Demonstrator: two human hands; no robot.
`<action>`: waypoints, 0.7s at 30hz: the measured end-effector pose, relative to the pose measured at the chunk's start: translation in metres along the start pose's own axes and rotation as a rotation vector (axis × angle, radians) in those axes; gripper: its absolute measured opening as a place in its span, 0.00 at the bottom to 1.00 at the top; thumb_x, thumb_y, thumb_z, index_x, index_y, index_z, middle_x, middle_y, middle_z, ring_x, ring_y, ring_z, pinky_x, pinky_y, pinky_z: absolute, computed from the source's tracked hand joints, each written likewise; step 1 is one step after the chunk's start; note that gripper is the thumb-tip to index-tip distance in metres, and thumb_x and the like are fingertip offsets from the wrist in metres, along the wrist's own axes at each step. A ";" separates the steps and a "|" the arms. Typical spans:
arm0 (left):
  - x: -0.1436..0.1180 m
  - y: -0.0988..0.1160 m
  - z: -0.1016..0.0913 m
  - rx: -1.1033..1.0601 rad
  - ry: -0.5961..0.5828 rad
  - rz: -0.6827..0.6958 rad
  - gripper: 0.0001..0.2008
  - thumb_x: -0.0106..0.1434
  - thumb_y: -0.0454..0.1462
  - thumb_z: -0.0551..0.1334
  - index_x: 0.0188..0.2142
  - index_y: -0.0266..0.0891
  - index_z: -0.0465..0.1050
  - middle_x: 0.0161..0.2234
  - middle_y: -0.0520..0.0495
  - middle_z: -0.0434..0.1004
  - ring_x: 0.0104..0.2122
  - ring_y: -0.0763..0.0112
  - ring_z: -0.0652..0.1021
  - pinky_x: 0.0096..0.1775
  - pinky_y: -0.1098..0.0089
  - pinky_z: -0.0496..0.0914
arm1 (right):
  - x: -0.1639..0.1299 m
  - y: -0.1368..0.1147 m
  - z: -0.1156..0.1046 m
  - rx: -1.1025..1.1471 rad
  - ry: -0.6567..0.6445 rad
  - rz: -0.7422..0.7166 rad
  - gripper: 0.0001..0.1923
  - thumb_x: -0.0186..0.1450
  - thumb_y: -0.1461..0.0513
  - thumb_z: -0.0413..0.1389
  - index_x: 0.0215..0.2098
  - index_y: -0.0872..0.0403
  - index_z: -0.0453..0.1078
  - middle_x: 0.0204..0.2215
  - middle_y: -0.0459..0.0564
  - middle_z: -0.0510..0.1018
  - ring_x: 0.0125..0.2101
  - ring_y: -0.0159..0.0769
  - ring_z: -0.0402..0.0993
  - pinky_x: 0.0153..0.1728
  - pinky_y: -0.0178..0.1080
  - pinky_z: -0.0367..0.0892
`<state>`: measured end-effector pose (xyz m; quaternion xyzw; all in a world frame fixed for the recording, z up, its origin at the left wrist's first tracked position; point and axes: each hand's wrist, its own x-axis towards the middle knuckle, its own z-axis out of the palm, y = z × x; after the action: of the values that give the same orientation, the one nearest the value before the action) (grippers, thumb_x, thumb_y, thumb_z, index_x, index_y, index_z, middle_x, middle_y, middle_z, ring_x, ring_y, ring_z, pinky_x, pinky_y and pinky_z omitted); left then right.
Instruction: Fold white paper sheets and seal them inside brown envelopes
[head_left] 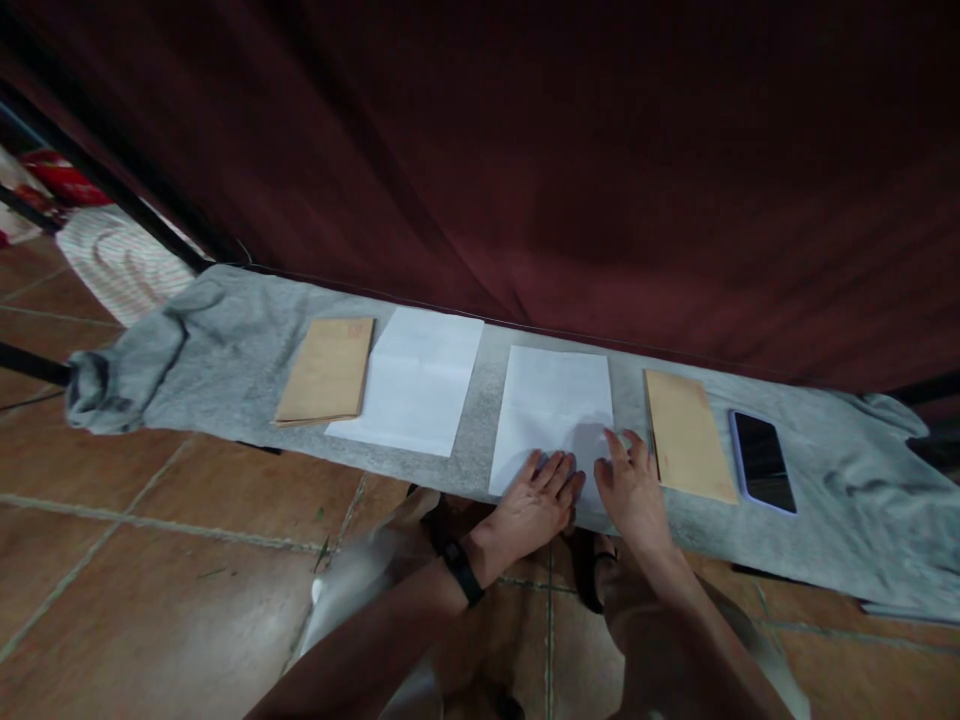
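Left hand [534,503] & right hand [634,487] flat, fingers spread, pressing near edge of white sheet [553,415] mid bench [225,370]. Thin, floppy, light, prob. slides on grey cloth; best pinched at a corner. Envelope [688,435] just beside, phone [763,461] next (tight on right). Second sheet [415,380] + envelope [327,370] well left.

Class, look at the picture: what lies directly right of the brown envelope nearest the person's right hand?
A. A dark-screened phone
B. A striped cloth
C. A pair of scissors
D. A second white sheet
A: a phone with a dark screen lies on the grey cloth just right of the brown envelope beside the right hand.
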<state>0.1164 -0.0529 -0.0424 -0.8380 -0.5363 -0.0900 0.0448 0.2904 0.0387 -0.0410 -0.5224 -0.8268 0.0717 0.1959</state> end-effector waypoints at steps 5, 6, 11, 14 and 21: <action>0.001 -0.002 0.003 -0.042 0.007 0.016 0.22 0.71 0.41 0.54 0.60 0.32 0.68 0.62 0.32 0.69 0.64 0.53 0.67 0.65 0.51 0.55 | 0.010 -0.006 0.018 0.211 -0.102 -0.247 0.22 0.72 0.59 0.46 0.62 0.51 0.67 0.65 0.56 0.66 0.64 0.47 0.62 0.62 0.53 0.64; 0.001 -0.003 0.003 -0.052 0.004 0.014 0.21 0.71 0.40 0.54 0.57 0.30 0.71 0.61 0.32 0.71 0.64 0.53 0.68 0.65 0.52 0.55 | 0.011 -0.008 0.021 0.234 -0.146 -0.279 0.22 0.73 0.59 0.44 0.62 0.51 0.68 0.65 0.55 0.67 0.64 0.45 0.63 0.63 0.53 0.64; -0.001 -0.018 -0.007 -0.160 -0.020 -0.061 0.21 0.67 0.34 0.57 0.59 0.30 0.69 0.61 0.34 0.71 0.61 0.59 0.71 0.64 0.61 0.60 | 0.016 -0.009 0.028 0.197 -0.240 -0.341 0.23 0.74 0.59 0.44 0.63 0.52 0.67 0.66 0.55 0.65 0.65 0.46 0.61 0.64 0.55 0.61; -0.007 -0.034 -0.018 -0.233 -0.058 -0.103 0.25 0.65 0.30 0.57 0.62 0.36 0.66 0.65 0.40 0.67 0.63 0.61 0.69 0.64 0.60 0.61 | 0.015 -0.003 0.022 0.134 -0.245 -0.349 0.23 0.73 0.60 0.46 0.65 0.51 0.65 0.68 0.54 0.63 0.67 0.45 0.58 0.65 0.53 0.60; -0.032 -0.088 -0.027 -0.543 -0.161 -0.269 0.27 0.61 0.27 0.57 0.59 0.44 0.72 0.64 0.47 0.69 0.64 0.65 0.68 0.65 0.58 0.62 | 0.011 0.016 0.005 0.239 -0.345 -0.272 0.24 0.72 0.61 0.48 0.66 0.50 0.64 0.68 0.53 0.62 0.67 0.41 0.58 0.67 0.51 0.56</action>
<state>0.0210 -0.0486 -0.0243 -0.7454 -0.6004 -0.1686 -0.2355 0.2976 0.0557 -0.0479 -0.3596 -0.8962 0.2303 0.1199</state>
